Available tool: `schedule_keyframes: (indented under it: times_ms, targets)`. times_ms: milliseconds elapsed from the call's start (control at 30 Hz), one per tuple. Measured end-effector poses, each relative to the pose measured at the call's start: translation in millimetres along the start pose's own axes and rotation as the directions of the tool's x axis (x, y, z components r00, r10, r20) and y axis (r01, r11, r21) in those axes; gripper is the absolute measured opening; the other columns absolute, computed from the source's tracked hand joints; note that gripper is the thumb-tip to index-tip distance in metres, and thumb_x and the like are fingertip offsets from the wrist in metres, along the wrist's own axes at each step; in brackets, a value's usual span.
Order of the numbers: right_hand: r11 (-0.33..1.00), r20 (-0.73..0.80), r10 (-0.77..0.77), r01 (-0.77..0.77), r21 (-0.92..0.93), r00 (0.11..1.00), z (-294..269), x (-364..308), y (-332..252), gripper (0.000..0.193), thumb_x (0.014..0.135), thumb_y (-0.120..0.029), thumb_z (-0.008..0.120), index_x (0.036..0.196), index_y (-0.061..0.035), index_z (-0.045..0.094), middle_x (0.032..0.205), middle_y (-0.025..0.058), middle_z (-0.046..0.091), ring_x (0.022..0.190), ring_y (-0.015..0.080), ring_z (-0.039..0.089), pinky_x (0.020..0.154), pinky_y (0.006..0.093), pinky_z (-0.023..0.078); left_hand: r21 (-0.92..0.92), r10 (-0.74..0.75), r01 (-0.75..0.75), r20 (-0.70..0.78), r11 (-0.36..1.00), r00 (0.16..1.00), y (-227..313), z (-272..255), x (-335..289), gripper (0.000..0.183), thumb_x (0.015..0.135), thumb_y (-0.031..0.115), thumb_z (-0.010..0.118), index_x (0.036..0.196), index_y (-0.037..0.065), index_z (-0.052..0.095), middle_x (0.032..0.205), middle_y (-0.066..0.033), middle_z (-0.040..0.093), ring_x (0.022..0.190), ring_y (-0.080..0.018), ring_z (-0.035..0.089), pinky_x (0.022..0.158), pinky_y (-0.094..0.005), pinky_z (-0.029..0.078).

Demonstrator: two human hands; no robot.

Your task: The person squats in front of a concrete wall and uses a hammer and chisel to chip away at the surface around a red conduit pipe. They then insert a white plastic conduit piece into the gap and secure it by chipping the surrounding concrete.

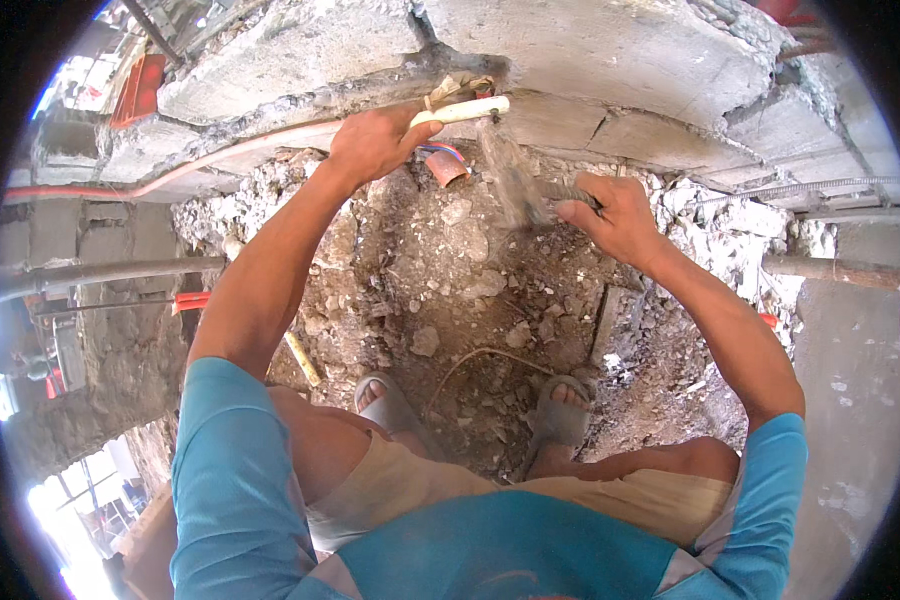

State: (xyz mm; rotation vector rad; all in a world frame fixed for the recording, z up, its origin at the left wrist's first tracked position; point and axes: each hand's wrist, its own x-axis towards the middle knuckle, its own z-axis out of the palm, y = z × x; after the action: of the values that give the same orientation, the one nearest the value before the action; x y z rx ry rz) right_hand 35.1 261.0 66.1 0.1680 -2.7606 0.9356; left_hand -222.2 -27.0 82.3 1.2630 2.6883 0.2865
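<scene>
Shirt: blue cloth [500,545] is spreading nearest the camera, well below both grips, with tan shorts [400,490] showing beyond it.
Left hand: the left hand [378,145] is gripping a pale stick [475,106] near one end; the free end is pointing right of that grip.
Right hand: the right hand [615,215] is gripping the dark handle of a tool, probably a hammer; its blurred head [515,180] is sitting left of that grip, below the stick's free end. Whether head and stick are touching, I cannot tell.
Stick feel: it is looking light and stiff, perhaps slippery with dust; the end under the left thumb is offering a sound hold, away from the head.
Tool feel: weight is probably gathering in the head, so a firm hold along the handle is suiting it.
Around the grips: a broken wall [610,60] is rising above, an orange pipe [448,168] is poking out between them, and rubble [460,260] is lying below.
</scene>
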Motion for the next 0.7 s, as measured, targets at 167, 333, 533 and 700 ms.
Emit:
schedule_keyframes:
  times_ms: [167,333,533,700]
  targets:
    - [0.991,0.074,-0.118,0.123,-0.059,0.990,-3.8,10.8,0.2,0.058,0.098,-0.061,0.069,0.085,-0.0043,0.070,0.069,0.0217,0.066,0.071,0.0483,0.068,0.066,0.0560,0.052,-0.010,0.057,-0.058,-0.094,0.998,0.994,-14.6,3.6,1.6,0.063,0.108,0.067,0.053,0.137,0.014,0.071,0.103,-0.0255,0.078,0.097,-0.0463,0.075,0.085,-0.0563,0.059]
    - [0.917,0.103,0.243,-0.194,-0.347,0.965,-2.0,25.0,37.4,0.062,0.101,-0.065,0.063,0.082,-0.0066,0.069,0.070,0.0211,0.067,0.070,0.0465,0.068,0.065,0.0555,0.052,-0.025,0.019,-0.020,-0.051,0.999,0.999,-11.1,6.5,8.3,0.063,0.108,0.067,0.053,0.138,0.014,0.071,0.106,-0.0260,0.078,0.099,-0.0465,0.075,0.088,-0.0562,0.059]
    - [0.979,0.073,-0.171,0.178,-0.100,0.982,-5.0,5.1,-7.3,0.066,0.100,-0.070,0.061,0.083,-0.0067,0.070,0.071,0.0228,0.068,0.073,0.0443,0.071,0.065,0.0531,0.054,-0.031,0.066,-0.069,-0.083,0.997,0.994,-8.5,1.0,2.2,0.064,0.107,0.066,0.055,0.143,0.016,0.070,0.111,-0.0240,0.079,0.103,-0.0450,0.076,0.091,-0.0541,0.060]
    - [0.881,0.116,0.158,-0.087,-0.464,0.981,-7.7,37.4,37.0,0.072,0.103,-0.073,0.055,0.084,-0.0047,0.068,0.062,0.0203,0.062,0.066,0.0427,0.067,0.062,0.0526,0.051,0.014,0.035,-0.035,-0.043,0.999,0.998,-6.9,6.8,8.5,0.059,0.109,0.064,0.052,0.136,0.015,0.072,0.105,-0.0196,0.079,0.099,-0.0437,0.076,0.086,-0.0541,0.061]
